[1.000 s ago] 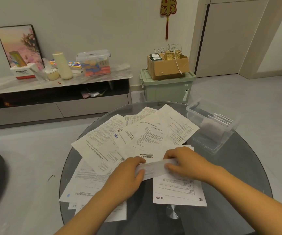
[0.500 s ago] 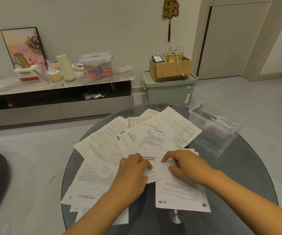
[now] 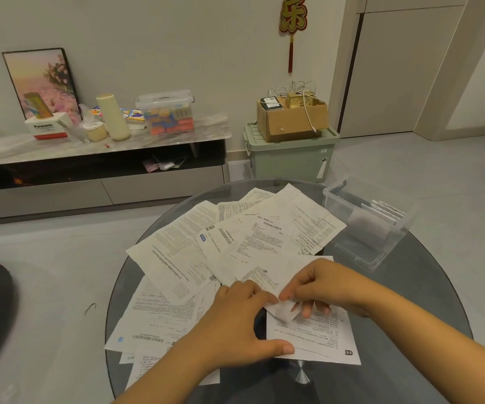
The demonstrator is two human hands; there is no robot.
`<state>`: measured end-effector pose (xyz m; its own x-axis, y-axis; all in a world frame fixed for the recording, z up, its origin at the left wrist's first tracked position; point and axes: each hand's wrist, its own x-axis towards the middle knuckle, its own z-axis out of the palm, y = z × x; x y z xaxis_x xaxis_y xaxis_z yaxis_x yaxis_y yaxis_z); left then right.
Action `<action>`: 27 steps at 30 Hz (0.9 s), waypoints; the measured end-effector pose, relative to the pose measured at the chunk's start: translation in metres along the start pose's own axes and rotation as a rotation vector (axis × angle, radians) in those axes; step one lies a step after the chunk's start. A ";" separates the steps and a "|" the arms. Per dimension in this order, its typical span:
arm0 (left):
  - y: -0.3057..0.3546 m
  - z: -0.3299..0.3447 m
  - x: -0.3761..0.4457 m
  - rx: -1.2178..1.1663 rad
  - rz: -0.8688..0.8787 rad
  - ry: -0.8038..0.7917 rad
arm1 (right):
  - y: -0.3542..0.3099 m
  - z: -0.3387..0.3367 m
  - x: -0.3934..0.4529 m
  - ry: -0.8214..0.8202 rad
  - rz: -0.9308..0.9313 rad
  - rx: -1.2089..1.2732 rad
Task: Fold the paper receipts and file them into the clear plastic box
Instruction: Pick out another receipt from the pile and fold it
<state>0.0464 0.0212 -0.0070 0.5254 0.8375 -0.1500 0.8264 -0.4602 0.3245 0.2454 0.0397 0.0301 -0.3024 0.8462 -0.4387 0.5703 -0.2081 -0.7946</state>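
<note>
From here I cannot read the print on the sheets, and my left hand (image 3: 244, 325) covers most of the small folded white paper receipt (image 3: 282, 312), so its folds are hard to judge. It lies at the near middle of the round dark glass tabletop (image 3: 427, 290), over a spread of loose printed white sheets (image 3: 235, 246). My right hand (image 3: 322, 287) pinches its upper edge; the left grips its other end, thumb stretched out. The clear plastic box (image 3: 372, 220) stands far right, holding folded papers.
</note>
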 end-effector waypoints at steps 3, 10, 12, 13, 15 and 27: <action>0.002 0.000 0.001 0.004 -0.003 0.031 | -0.004 0.001 0.000 -0.012 0.004 0.118; 0.006 -0.003 0.004 -0.216 -0.055 0.188 | -0.008 0.002 0.002 0.040 -0.054 0.177; 0.003 -0.001 0.007 -0.264 -0.070 0.204 | -0.006 0.005 0.004 0.109 -0.095 0.113; 0.001 0.000 0.008 -0.281 -0.072 0.217 | -0.005 0.007 0.006 0.140 -0.110 0.081; -0.001 0.003 0.011 -0.294 -0.079 0.245 | -0.002 0.011 0.011 0.188 -0.145 0.009; -0.011 0.009 0.027 -0.343 -0.211 0.309 | 0.018 0.035 0.040 0.370 -0.165 -0.173</action>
<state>0.0535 0.0460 -0.0227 0.2270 0.9737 0.0211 0.7668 -0.1921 0.6124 0.2171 0.0528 -0.0161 -0.1245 0.9864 -0.1069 0.6665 0.0033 -0.7455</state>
